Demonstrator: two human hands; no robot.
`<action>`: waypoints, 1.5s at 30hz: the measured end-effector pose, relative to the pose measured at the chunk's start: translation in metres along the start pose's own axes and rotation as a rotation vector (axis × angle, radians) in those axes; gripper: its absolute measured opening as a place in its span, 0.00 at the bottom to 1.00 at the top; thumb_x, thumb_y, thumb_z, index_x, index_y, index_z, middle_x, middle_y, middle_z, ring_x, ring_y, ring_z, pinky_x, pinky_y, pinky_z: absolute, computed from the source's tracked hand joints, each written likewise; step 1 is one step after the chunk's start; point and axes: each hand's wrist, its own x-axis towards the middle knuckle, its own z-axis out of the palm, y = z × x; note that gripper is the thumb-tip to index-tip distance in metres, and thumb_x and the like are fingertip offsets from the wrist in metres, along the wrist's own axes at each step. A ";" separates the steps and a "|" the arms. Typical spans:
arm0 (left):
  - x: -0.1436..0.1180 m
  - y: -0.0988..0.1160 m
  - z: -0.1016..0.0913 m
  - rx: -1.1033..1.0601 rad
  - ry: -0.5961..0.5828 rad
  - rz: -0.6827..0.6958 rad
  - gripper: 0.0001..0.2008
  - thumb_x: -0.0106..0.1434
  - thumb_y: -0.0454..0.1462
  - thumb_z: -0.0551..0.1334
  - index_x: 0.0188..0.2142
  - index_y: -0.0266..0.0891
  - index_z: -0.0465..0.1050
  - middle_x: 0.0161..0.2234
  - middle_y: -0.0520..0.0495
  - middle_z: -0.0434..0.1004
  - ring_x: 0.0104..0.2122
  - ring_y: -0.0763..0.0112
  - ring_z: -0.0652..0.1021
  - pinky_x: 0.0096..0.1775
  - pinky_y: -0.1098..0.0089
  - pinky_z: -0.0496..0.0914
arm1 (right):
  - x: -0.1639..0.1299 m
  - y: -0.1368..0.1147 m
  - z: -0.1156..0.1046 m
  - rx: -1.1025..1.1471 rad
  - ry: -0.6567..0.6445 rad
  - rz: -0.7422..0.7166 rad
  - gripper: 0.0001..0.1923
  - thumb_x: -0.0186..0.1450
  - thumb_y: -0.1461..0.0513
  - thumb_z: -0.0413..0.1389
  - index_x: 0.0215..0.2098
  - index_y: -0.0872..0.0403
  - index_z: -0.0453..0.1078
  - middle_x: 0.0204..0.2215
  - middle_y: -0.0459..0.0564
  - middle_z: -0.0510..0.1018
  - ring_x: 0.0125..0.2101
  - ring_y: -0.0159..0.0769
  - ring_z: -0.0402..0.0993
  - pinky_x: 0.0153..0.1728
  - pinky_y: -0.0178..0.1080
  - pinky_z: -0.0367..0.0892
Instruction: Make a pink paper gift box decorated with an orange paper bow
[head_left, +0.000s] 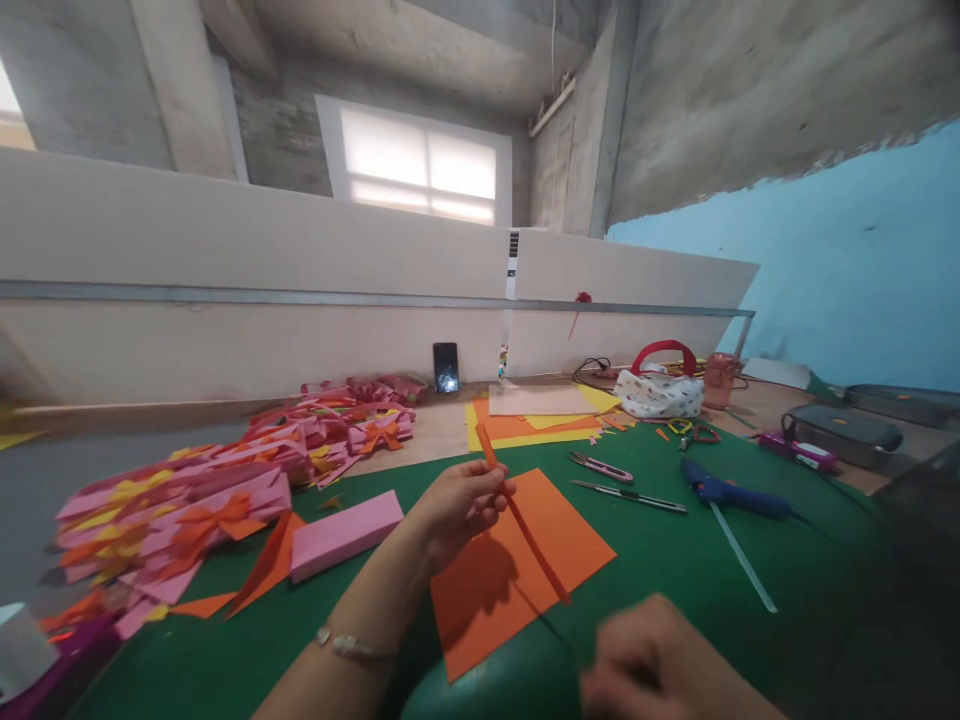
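Between its thumb and fingers my left hand [469,505] pinches a long, narrow strip of orange paper [534,540]. The strip slants down to the right, over an orange paper sheet [551,510] that lies on the green mat [420,640]. My right hand [652,655], smeared by motion, is near the lower edge, to the right of the strip's lower end and apart from it. Its fingers look curled, but whether they hold anything is unclear. A pink folded paper box [346,535] lies to the left of my left forearm.
Pink paper boxes with orange and yellow bows [217,520] pile up at left. On the right are thread snips [601,467], a craft knife [628,497] and a blue glue gun [731,492]. A phone [445,368] leans against the back panel, near a fabric basket [660,393].
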 end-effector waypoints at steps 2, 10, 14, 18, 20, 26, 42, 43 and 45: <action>-0.002 0.001 0.001 0.018 -0.015 -0.016 0.05 0.56 0.30 0.61 0.34 0.34 0.68 0.26 0.50 0.70 0.20 0.85 0.68 0.21 0.85 0.60 | -0.011 -0.004 -0.011 0.050 -0.051 -0.009 0.17 0.52 0.50 0.58 0.13 0.50 0.68 0.13 0.44 0.65 0.19 0.32 0.61 0.20 0.35 0.52; -0.017 0.000 0.011 0.354 -0.462 -0.176 0.09 0.52 0.32 0.61 0.35 0.35 0.73 0.23 0.51 0.73 0.17 0.83 0.65 0.18 0.80 0.53 | 0.033 -0.011 -0.029 0.230 0.200 0.092 0.11 0.58 0.55 0.55 0.25 0.55 0.72 0.23 0.47 0.73 0.26 0.34 0.66 0.27 0.34 0.58; -0.018 -0.001 0.012 0.461 -0.495 -0.137 0.05 0.50 0.33 0.62 0.29 0.35 0.73 0.24 0.50 0.74 0.19 0.81 0.66 0.20 0.78 0.55 | 0.052 -0.012 -0.012 0.475 0.141 0.116 0.12 0.56 0.55 0.58 0.26 0.57 0.71 0.25 0.47 0.75 0.28 0.33 0.68 0.29 0.33 0.59; -0.015 -0.004 0.011 0.500 -0.525 -0.139 0.06 0.50 0.33 0.61 0.29 0.37 0.73 0.24 0.52 0.75 0.19 0.80 0.67 0.21 0.77 0.58 | 0.056 -0.012 -0.005 0.562 0.111 0.133 0.12 0.55 0.56 0.59 0.24 0.58 0.69 0.23 0.46 0.74 0.25 0.30 0.67 0.26 0.32 0.58; -0.013 -0.006 0.011 0.505 -0.523 -0.151 0.06 0.49 0.33 0.60 0.29 0.37 0.73 0.23 0.52 0.74 0.18 0.80 0.67 0.21 0.76 0.59 | 0.056 -0.013 -0.006 0.597 0.089 0.126 0.11 0.55 0.57 0.59 0.25 0.58 0.70 0.22 0.46 0.74 0.23 0.29 0.66 0.25 0.32 0.56; -0.012 -0.008 0.010 0.518 -0.535 -0.191 0.08 0.48 0.32 0.57 0.27 0.36 0.74 0.25 0.50 0.76 0.19 0.79 0.69 0.20 0.77 0.58 | 0.055 -0.012 -0.006 0.635 0.096 0.178 0.08 0.53 0.60 0.59 0.25 0.59 0.71 0.21 0.45 0.74 0.22 0.28 0.65 0.22 0.31 0.55; -0.013 -0.005 0.021 0.546 -0.372 -0.095 0.15 0.49 0.32 0.54 0.37 0.37 0.72 0.26 0.49 0.76 0.17 0.81 0.64 0.19 0.78 0.52 | 0.057 0.001 -0.003 0.528 0.161 0.229 0.11 0.54 0.57 0.55 0.29 0.58 0.68 0.14 0.39 0.61 0.15 0.23 0.49 0.16 0.30 0.45; -0.013 -0.006 0.021 0.554 -0.378 -0.092 0.14 0.49 0.32 0.55 0.36 0.36 0.72 0.27 0.48 0.76 0.17 0.81 0.65 0.19 0.78 0.52 | 0.056 0.003 -0.006 0.430 0.174 0.219 0.11 0.56 0.56 0.53 0.29 0.58 0.67 0.15 0.39 0.61 0.15 0.24 0.50 0.15 0.31 0.46; -0.012 -0.007 0.020 0.568 -0.379 -0.083 0.11 0.50 0.34 0.56 0.33 0.36 0.73 0.28 0.47 0.76 0.18 0.81 0.64 0.19 0.78 0.52 | 0.054 0.011 -0.021 0.244 0.218 0.211 0.12 0.57 0.55 0.51 0.29 0.57 0.67 0.16 0.41 0.64 0.16 0.26 0.54 0.16 0.31 0.50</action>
